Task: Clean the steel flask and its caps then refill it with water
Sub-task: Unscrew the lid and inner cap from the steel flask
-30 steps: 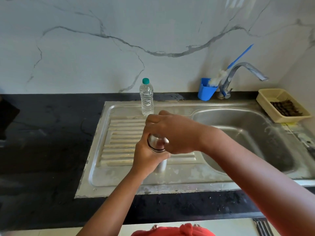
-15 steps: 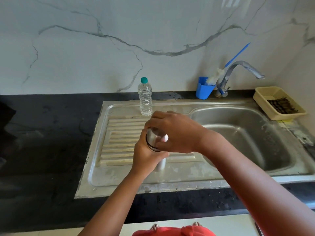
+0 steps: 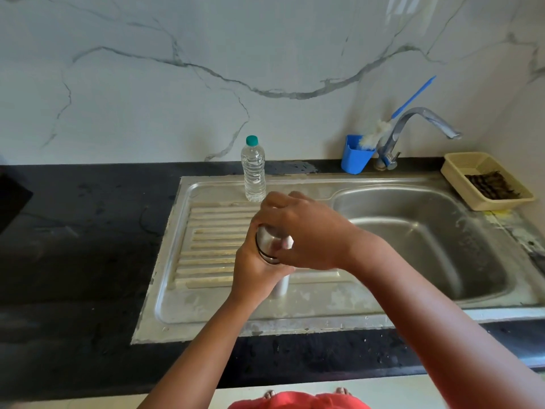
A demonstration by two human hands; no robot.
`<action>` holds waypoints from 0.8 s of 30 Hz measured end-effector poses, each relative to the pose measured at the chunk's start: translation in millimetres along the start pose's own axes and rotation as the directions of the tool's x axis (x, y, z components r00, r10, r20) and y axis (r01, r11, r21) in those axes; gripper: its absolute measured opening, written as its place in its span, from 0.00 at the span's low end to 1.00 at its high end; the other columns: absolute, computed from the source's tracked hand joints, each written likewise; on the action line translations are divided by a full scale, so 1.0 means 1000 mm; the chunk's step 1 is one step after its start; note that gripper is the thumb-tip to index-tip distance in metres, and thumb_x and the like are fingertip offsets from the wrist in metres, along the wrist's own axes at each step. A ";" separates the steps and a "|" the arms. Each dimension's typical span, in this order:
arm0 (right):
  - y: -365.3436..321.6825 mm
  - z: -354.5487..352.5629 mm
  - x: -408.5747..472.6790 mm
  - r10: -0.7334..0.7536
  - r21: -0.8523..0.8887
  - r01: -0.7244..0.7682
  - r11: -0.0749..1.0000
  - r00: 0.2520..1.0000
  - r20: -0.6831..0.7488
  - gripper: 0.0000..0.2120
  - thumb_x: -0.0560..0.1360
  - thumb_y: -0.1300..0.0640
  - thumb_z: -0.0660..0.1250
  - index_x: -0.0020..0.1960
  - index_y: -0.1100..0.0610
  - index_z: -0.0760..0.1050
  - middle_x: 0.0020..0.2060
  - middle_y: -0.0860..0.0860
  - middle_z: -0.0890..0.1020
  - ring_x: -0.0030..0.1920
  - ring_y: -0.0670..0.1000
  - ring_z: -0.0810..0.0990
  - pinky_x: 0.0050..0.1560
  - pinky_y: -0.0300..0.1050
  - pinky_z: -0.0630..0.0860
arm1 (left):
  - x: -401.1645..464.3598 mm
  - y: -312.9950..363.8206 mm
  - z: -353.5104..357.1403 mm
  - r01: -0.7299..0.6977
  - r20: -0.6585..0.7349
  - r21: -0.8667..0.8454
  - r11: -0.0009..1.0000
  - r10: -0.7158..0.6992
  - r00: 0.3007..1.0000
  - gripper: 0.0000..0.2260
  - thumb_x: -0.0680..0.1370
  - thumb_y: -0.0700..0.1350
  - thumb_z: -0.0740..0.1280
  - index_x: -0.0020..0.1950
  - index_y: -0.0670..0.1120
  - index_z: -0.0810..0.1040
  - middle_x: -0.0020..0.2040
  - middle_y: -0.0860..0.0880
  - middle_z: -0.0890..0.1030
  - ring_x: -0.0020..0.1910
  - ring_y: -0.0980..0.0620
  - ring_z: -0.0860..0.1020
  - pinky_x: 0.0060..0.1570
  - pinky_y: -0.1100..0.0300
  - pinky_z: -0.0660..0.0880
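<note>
The steel flask (image 3: 281, 286) stands upright on the ribbed drainboard (image 3: 206, 249) of the sink. My left hand (image 3: 253, 273) is wrapped around the flask's body and hides most of it. My right hand (image 3: 300, 231) is closed over the steel cap (image 3: 267, 242) at the flask's top, with a black ring showing under the cap. Behind the hands, at the drainboard's back edge, a clear plastic water bottle (image 3: 253, 169) with a green cap stands upright.
The sink basin (image 3: 427, 246) lies to the right, under a steel tap (image 3: 413, 128). A blue cup (image 3: 355, 156) holding a blue-handled brush stands beside the tap. A yellow tray (image 3: 483, 181) sits at the far right. Black counter (image 3: 73, 246) surrounds the sink.
My right hand has turned slightly on the cap while the left hand keeps the flask in place. The view has shifted a little.
</note>
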State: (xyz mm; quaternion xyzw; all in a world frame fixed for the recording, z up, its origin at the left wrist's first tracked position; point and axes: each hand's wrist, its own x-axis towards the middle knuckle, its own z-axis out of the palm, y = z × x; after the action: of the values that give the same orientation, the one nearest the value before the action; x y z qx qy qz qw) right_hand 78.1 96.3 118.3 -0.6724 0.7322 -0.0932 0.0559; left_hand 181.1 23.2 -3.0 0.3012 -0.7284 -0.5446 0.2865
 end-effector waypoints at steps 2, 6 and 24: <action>0.001 -0.002 -0.002 -0.035 0.071 0.027 0.997 0.993 0.113 0.32 0.70 0.61 0.68 0.70 0.40 0.68 0.69 0.42 0.69 0.67 0.54 0.69 0.62 0.50 0.73 | 0.000 -0.001 0.001 -0.003 -0.021 -0.009 1.000 0.003 1.000 0.26 0.64 0.40 0.82 0.54 0.54 0.74 0.40 0.58 0.84 0.40 0.61 0.83 0.38 0.68 0.76; -0.001 0.006 -0.003 0.138 0.052 -0.141 0.989 0.989 0.058 0.38 0.69 0.44 0.74 0.74 0.40 0.60 0.75 0.48 0.60 0.72 0.57 0.63 0.64 0.56 0.72 | 0.000 0.000 0.001 -0.024 -0.018 -0.008 1.000 0.024 1.000 0.24 0.66 0.41 0.81 0.54 0.56 0.74 0.42 0.56 0.84 0.42 0.59 0.82 0.39 0.66 0.77; 0.086 0.078 -0.051 0.518 0.444 -0.474 0.761 0.855 0.024 0.19 0.64 0.51 0.80 0.47 0.50 0.73 0.51 0.49 0.73 0.46 0.50 0.77 0.42 0.35 0.74 | 0.001 -0.004 0.001 -0.090 -0.021 -0.016 0.996 0.089 0.996 0.29 0.63 0.37 0.82 0.55 0.56 0.73 0.44 0.59 0.83 0.44 0.63 0.81 0.44 0.72 0.73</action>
State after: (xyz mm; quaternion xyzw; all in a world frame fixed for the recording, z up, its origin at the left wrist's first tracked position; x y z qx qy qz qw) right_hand 15.4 149.4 21.9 -0.4191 0.8459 -0.2692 0.1904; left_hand 180.2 21.7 -7.1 0.2713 -0.7335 -0.5345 0.3206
